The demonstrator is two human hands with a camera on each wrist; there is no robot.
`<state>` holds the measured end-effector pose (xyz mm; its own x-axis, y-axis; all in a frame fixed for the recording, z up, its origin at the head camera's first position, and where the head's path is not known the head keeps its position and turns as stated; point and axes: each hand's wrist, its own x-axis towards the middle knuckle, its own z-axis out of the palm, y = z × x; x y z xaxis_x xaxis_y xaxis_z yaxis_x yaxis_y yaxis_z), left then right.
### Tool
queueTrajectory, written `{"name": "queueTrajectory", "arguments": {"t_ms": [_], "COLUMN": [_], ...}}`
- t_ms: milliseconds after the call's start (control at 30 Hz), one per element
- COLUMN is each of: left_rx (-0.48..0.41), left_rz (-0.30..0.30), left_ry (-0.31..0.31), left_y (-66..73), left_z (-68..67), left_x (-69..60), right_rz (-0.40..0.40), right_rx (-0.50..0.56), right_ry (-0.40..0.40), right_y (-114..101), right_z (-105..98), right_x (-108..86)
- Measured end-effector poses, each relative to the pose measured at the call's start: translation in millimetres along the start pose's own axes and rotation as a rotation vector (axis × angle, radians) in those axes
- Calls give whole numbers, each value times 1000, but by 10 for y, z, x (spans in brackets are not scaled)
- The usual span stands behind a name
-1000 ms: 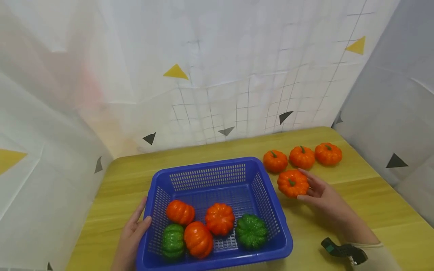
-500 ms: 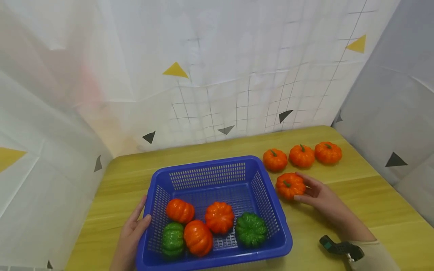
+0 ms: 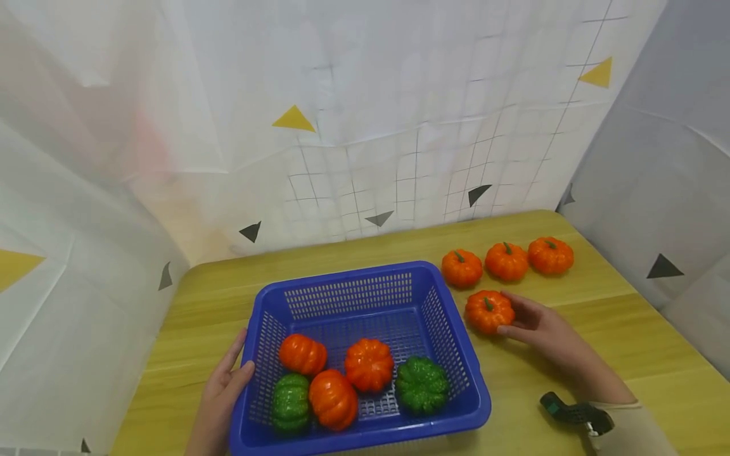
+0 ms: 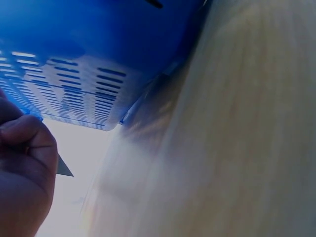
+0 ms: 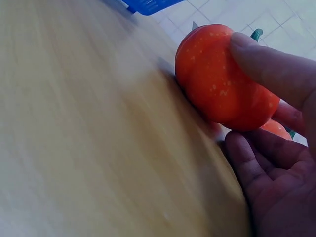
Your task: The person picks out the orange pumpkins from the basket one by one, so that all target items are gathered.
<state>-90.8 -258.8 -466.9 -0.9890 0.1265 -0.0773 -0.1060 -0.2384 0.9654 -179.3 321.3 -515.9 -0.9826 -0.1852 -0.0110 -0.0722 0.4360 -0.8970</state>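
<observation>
My right hand [image 3: 547, 332] holds a small orange pumpkin [image 3: 488, 312] by its right side, just right of the basket. In the right wrist view the thumb of that hand [image 5: 276, 168] lies on the upper side of the pumpkin [image 5: 222, 79], with fingers beneath and behind. My left hand [image 3: 219, 399] grips the left rim of a blue basket [image 3: 365, 276], thumb on top. The left wrist view shows the hand [image 4: 24, 173] beside the basket's slotted wall [image 4: 74, 89]. Inside the basket lie several pumpkins, orange [image 3: 333, 400] and green [image 3: 422, 385].
Three orange pumpkins, left [image 3: 462, 268], middle [image 3: 506, 261] and right [image 3: 550, 256], stand in a row behind the held one. The wooden table [image 3: 228, 285] ends against a white patterned sheet [image 3: 371, 158]. A black strap [image 3: 570, 411] is at my right wrist.
My right hand has moved slightly left and down with the orange pumpkin, and the pumpkin's stem has tilted a little. My left hand and the basket have stayed in place.
</observation>
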Motion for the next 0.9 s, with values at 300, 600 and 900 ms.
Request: {"name": "queueTrajectory", "arguments": {"t_ms": [300, 600, 900], "left_rx": [13, 30, -16], "left_rz": [-5, -42, 26], "left_ry": [19, 42, -42], "left_y": [15, 57, 0], "left_z": [20, 22, -17], "left_x": [1, 38, 2], "right_rz": [4, 15, 24], "right_rx": [-57, -144, -158], "right_ry": [-6, -25, -41], "right_y": [-35, -60, -53], "right_z": [-23, -57, -47], "right_x": [-26, -12, -23]}}
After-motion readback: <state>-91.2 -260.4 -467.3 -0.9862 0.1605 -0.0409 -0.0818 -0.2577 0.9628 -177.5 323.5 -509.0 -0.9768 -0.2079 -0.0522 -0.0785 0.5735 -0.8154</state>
